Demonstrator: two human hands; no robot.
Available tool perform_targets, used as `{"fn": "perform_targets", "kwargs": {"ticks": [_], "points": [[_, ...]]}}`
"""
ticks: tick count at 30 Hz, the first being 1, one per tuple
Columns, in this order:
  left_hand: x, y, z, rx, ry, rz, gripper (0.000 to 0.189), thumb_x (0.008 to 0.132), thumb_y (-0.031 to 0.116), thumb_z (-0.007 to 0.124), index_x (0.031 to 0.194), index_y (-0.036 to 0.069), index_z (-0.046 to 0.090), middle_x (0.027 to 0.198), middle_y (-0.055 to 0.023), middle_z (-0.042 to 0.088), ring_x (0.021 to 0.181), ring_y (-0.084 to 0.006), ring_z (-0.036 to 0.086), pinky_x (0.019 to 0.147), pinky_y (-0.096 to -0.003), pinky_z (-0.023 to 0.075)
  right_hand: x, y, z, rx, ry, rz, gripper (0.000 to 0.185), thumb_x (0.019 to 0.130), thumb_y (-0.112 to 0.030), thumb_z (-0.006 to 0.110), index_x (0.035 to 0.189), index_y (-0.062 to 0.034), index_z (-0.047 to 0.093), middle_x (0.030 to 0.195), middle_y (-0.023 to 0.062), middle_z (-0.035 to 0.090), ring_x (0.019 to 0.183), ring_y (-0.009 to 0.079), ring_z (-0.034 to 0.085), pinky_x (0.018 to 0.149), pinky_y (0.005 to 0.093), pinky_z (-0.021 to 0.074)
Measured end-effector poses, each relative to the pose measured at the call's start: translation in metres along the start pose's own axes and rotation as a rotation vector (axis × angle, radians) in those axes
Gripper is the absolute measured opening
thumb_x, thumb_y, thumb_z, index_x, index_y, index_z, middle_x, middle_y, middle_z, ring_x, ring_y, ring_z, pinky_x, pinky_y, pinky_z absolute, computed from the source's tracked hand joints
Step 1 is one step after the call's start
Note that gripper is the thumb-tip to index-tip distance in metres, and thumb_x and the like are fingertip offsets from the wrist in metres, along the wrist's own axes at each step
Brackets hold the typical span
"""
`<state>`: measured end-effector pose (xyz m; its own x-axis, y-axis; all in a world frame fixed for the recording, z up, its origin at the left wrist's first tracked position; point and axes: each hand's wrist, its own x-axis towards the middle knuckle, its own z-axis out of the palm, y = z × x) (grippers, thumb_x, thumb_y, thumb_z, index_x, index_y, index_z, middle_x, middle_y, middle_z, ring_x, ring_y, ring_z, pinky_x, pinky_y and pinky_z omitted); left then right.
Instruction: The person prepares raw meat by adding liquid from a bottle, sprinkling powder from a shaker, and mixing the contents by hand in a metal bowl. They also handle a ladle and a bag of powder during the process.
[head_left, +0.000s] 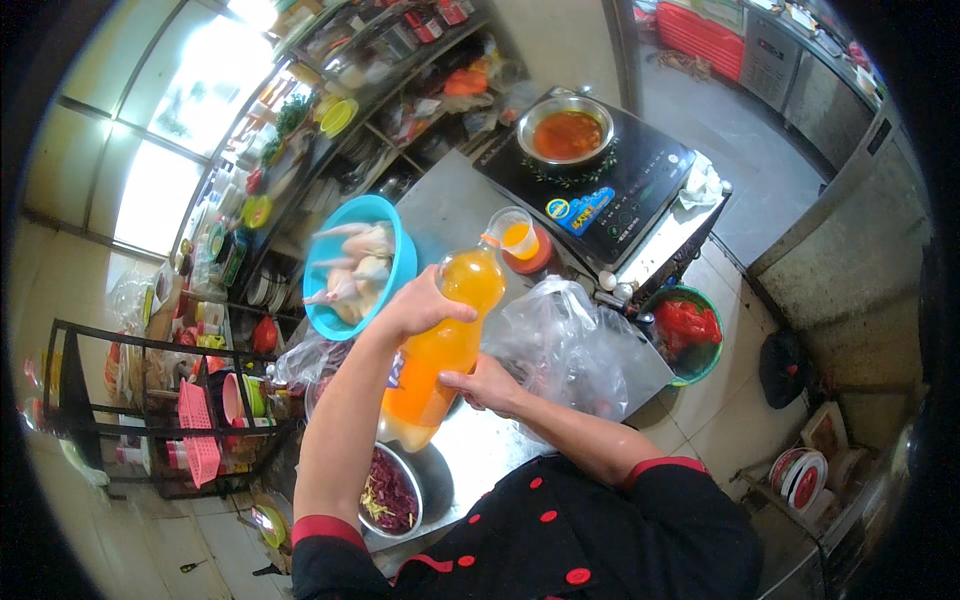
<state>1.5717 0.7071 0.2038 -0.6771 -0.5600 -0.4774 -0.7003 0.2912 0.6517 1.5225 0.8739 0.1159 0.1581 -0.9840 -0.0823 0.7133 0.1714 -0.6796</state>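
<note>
A large clear plastic bottle of orange drink (442, 367) is tilted between my hands. My left hand (431, 304) grips its upper part, and my right hand (487, 386) holds it lower down. The bottle's mouth meets the rim of a clear plastic cup (517, 232) with orange drink inside. Any flow at the mouth is too small to make out. Below the cup shows a container with reddish contents (534, 262). A blue basin (405, 255) with plucked poultry lies left of the bottle. Under its base end is a metal bowl (416, 480) of shredded purple and pale yellow food.
An induction cooker (645, 187) carries a metal bowl of red-orange liquid (568, 135). Clear plastic bags (562, 345) cover part of the steel table (480, 465). Eggs (615, 283) lie near its right edge, above a green bin (697, 367). Crowded shelves (360, 127) stand left.
</note>
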Motion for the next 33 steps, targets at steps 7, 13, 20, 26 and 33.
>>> {"fn": "perform_targets", "kwargs": {"ticks": [7,13,20,26,33], "points": [[-0.007,0.025,-0.002,-0.025,-0.051,0.062,0.064,0.062,0.039,0.079,0.112,0.005,0.058,0.099,-0.0104,0.065,0.094,-0.0245,0.063,0.087,-0.0352,0.0492,0.006,0.009,0.000,-0.028,0.049,0.008,0.053,0.085,-0.044,0.069,0.117,-0.0061,0.051,0.073,-0.0010,0.055,0.048,0.0069,0.044,0.042,0.0218,0.0337],[-0.008,0.034,-0.002,0.009,-0.048,0.071,0.060,0.063,0.034,0.078,0.110,0.003,0.060,0.099,-0.0106,0.066,0.092,-0.0239,0.064,0.085,-0.0342,0.0495,0.007,0.013,0.000,-0.022,0.035,-0.016,0.052,0.084,-0.048,0.068,0.111,-0.0066,0.053,0.065,-0.0022,0.048,0.044,0.0071,0.041,0.039,0.0220,0.0314],[-0.006,0.026,-0.002,0.036,-0.011,0.054,0.063,0.061,0.036,0.078,0.112,0.002,0.059,0.100,-0.0119,0.066,0.094,-0.0258,0.063,0.088,-0.0346,0.0485,0.005,0.011,0.000,-0.008,0.018,-0.036,0.053,0.084,-0.049,0.068,0.111,-0.0063,0.053,0.064,-0.0022,0.048,0.043,0.0070,0.040,0.039,0.0217,0.0314],[-0.001,0.013,-0.005,0.017,-0.011,0.049,0.072,0.060,0.039,0.079,0.116,0.001,0.055,0.105,-0.0139,0.064,0.098,-0.0278,0.062,0.089,-0.0354,0.0481,0.005,0.011,0.003,-0.006,0.001,-0.063,0.056,0.084,-0.051,0.069,0.111,-0.0047,0.053,0.064,-0.0020,0.049,0.043,0.0069,0.041,0.037,0.0215,0.0318],[-0.009,0.027,-0.006,0.027,-0.069,0.027,0.069,0.061,0.040,0.078,0.115,0.003,0.056,0.103,-0.0119,0.064,0.094,-0.0255,0.062,0.087,-0.0353,0.0489,0.004,0.009,0.005,-0.021,0.000,-0.062,0.058,0.083,-0.053,0.068,0.111,-0.0042,0.053,0.063,-0.0017,0.049,0.042,0.0071,0.041,0.037,0.0215,0.0321]]}}
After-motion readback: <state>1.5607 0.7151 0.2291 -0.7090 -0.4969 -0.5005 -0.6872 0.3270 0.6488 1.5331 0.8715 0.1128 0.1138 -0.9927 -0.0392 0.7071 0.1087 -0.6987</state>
